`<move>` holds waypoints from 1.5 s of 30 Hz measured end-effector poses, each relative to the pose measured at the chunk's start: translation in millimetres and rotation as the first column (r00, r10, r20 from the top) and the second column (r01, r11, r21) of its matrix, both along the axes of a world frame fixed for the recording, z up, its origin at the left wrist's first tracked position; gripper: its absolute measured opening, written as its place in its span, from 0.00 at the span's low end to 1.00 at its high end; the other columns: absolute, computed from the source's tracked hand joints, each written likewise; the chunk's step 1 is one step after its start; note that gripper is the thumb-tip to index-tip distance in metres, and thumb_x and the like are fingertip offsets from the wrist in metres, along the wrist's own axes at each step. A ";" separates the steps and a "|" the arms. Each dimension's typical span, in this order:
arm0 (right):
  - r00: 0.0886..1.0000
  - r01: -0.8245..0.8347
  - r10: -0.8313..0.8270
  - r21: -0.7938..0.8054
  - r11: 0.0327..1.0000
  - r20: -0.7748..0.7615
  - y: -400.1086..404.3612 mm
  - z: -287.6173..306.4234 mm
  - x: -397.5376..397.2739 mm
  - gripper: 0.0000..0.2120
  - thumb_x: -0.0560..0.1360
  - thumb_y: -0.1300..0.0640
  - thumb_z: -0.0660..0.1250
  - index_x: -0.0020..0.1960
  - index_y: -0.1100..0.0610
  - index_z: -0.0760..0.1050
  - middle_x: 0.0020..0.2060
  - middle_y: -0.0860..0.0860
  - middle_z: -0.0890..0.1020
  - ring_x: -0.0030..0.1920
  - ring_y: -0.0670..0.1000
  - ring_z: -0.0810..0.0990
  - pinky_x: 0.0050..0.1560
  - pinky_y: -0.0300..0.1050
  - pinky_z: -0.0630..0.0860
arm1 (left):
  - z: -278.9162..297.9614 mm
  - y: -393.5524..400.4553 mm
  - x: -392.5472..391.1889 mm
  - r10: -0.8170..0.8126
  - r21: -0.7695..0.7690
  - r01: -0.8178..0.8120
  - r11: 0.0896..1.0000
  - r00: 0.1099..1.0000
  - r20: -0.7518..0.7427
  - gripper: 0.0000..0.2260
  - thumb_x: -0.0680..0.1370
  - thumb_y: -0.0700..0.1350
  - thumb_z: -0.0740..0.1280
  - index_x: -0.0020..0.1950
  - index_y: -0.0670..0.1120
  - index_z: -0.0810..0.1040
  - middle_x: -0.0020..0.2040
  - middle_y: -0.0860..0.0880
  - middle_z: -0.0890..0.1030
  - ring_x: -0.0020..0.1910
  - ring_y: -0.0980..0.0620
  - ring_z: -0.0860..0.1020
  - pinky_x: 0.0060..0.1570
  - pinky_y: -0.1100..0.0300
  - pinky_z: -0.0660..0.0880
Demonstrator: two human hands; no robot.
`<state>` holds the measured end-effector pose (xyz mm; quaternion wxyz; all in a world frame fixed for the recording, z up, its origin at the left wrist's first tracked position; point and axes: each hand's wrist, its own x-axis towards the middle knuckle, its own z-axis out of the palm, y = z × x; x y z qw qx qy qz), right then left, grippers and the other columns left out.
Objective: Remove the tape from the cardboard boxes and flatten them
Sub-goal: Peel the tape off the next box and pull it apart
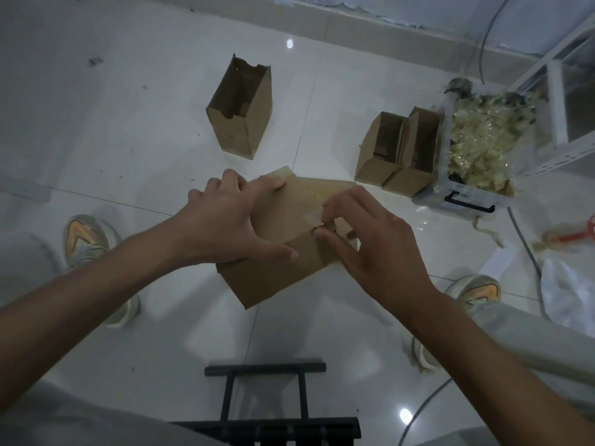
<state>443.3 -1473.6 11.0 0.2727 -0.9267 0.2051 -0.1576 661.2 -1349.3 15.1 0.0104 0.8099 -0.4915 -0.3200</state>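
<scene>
A white tiled floor (128, 123) fills the frame, and the person sits over it with a shoe at the left and right edges. At centre, held off the floor between both hands, is the box (273, 252) being worked on. Its long axis runs from lower left to upper right of the frame, and one edge points toward the camera.

The left hand (225, 217) wraps the box's upper-left end, fingers curled over the far edge and thumb laid along the near face, steadying it. The right hand (363, 239) sits at the box's right side, thumb and forefinger pinching the tape (311, 216), a pale strip lifted at the ridge. The right hand is thus the one on the tape, so the peel will likely run along the ridge toward the upper right.

Further up, an opened box (241, 114) stands at upper centre. Two more boxes (399, 149) sit at right, touching a clear bin (483, 149) heaped with tape scraps.
</scene>
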 end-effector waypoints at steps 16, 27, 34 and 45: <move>0.913 0.314 -0.352 0.908 0.279 -0.207 1.1 5.7 7.2 0.06 0.76 0.59 0.70 0.41 0.56 0.83 0.52 0.52 0.88 0.56 0.55 0.83 0.55 0.52 0.80 | 5.7 4.1 -18.2 -0.067 -0.176 0.159 0.971 0.896 0.440 0.53 0.58 0.84 0.56 0.79 0.60 0.58 0.72 0.39 0.68 0.66 0.37 0.69 0.64 0.39 0.67; 0.968 0.197 -0.125 0.353 0.915 -0.217 1.2 3.5 10.7 0.07 0.78 0.50 0.75 0.45 0.49 0.79 0.45 0.42 0.81 0.48 0.44 0.81 0.48 0.45 0.79 | 6.1 6.5 -14.5 -0.113 -0.146 0.212 0.966 0.859 0.499 0.52 0.59 0.81 0.57 0.79 0.58 0.62 0.72 0.36 0.68 0.67 0.34 0.69 0.65 0.37 0.66; 0.959 0.272 -0.180 0.886 0.376 -0.218 -9.2 8.8 3.8 0.09 0.83 0.55 0.68 0.50 0.60 0.83 0.43 0.52 0.87 0.45 0.52 0.84 0.51 0.48 0.80 | 12.8 5.6 -3.1 -0.137 -0.161 0.219 0.962 0.901 0.412 0.53 0.60 0.82 0.59 0.80 0.59 0.59 0.73 0.38 0.66 0.69 0.35 0.68 0.66 0.36 0.66; 0.997 0.072 -0.001 0.995 -0.069 -0.073 -23.1 20.7 -6.1 0.14 0.83 0.56 0.65 0.41 0.53 0.82 0.39 0.49 0.81 0.40 0.46 0.79 0.48 0.39 0.78 | 23.0 10.6 1.5 -0.167 -0.277 0.195 0.941 0.978 0.124 0.52 0.58 0.79 0.66 0.79 0.65 0.57 0.76 0.45 0.63 0.70 0.41 0.67 0.67 0.37 0.69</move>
